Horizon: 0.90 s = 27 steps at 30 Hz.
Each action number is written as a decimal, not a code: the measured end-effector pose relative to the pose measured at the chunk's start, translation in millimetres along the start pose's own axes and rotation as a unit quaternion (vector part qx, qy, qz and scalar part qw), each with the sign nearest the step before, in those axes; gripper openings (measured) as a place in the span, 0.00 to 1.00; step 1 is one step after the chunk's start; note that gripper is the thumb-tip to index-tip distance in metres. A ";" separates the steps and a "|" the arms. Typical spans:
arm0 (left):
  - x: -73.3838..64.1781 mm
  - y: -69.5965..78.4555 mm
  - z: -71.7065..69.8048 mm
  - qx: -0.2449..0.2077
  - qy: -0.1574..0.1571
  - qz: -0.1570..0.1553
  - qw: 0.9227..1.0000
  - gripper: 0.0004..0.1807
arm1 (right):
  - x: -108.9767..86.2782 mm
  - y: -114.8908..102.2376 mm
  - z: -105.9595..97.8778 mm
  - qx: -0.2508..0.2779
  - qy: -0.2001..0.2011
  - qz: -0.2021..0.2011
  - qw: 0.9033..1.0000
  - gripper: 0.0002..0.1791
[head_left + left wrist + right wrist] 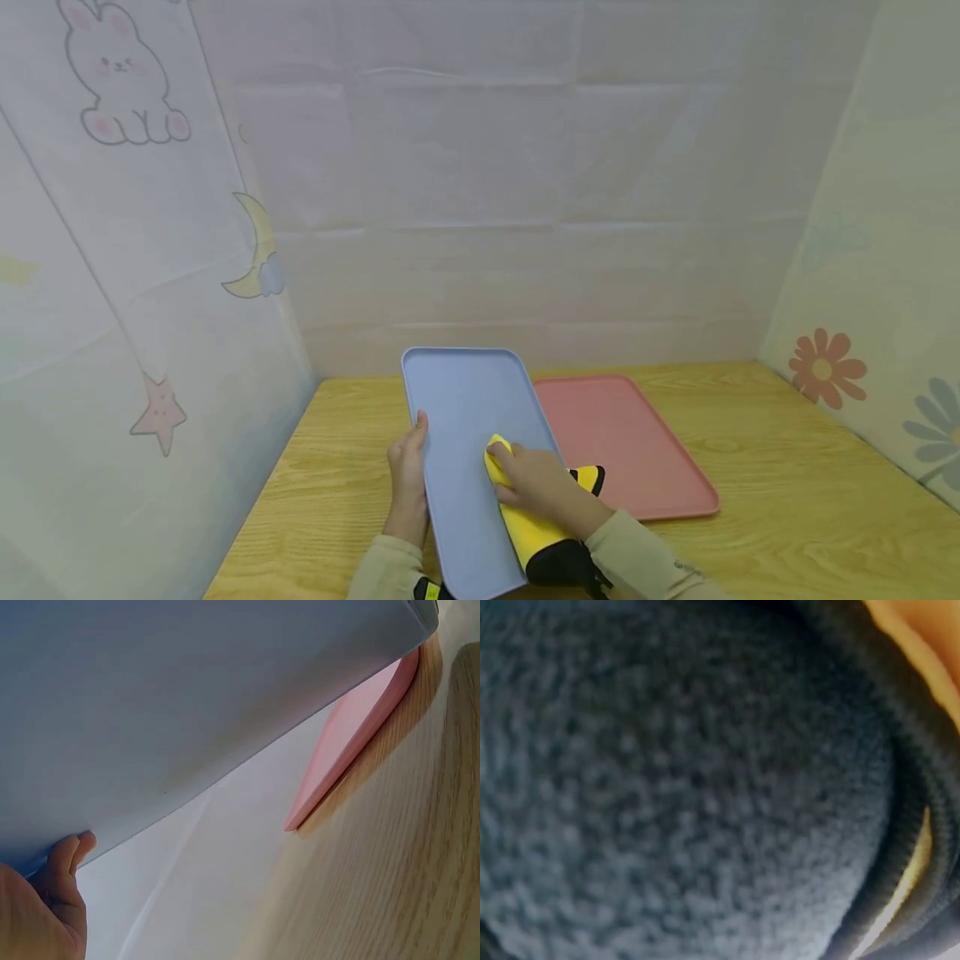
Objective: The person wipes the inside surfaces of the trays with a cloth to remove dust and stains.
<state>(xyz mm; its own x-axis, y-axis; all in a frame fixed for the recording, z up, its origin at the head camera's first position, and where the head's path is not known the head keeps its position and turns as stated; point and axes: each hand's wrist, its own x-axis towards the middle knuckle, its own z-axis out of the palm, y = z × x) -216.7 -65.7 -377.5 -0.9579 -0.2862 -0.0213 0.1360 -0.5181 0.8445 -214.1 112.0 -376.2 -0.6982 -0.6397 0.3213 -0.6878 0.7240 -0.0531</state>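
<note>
A blue rectangular tray (468, 392) is held up at a tilt in the head view. My left hand (408, 475) grips its left long edge, thumb on the rim. From below, the left wrist view shows the tray's underside (165, 697) and the left hand (56, 892) at its edge. My right hand (536, 487) holds a yellow cloth with black trim (528, 529) against the tray's upper face, right of its middle. The cloth's dark fuzzy side (682, 780) fills most of the right wrist view, hiding the right hand's fingers there.
A pink tray (637, 450) lies flat on the wooden table (757, 467), to the right of the blue tray and partly behind it. Pale wall sheets (480, 167) with printed drawings enclose the table at the back, left and right.
</note>
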 end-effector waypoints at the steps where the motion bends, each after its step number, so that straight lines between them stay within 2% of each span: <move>1: -0.2 -0.3 0.2 0.000 0.000 0.000 1.000 0.15 | 0.9 -3.8 -0.9 -0.001 0.001 -0.003 1.000 0.20; 6: -2.1 -0.7 0.8 0.000 -0.008 -0.004 1.000 0.18 | 4.9 -20.6 -3.3 -0.018 0.014 -0.025 0.999 0.21; 15: -2.4 0.0 5.1 -0.029 0.013 0.011 0.999 0.15 | 8.8 -47.0 -6.4 -0.031 0.056 -0.094 0.994 0.20; 20: -3.4 0.6 5.5 -0.031 0.010 0.003 0.999 0.17 | 12.0 -58.5 -11.1 -0.037 0.070 -0.127 0.989 0.19; 27: -3.5 0.7 4.3 -0.043 -0.001 -0.006 0.999 0.17 | 15.1 -68.8 -17.6 -0.069 0.052 -0.125 0.988 0.14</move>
<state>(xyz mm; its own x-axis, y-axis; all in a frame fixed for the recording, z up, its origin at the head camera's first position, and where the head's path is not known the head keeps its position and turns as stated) -214.4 -61.6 -374.6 -0.9602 -0.2777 -0.0291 0.1460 -0.5880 0.7955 -173.8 57.2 -351.1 -0.4813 -0.7782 0.4035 -0.7977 0.5797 0.1665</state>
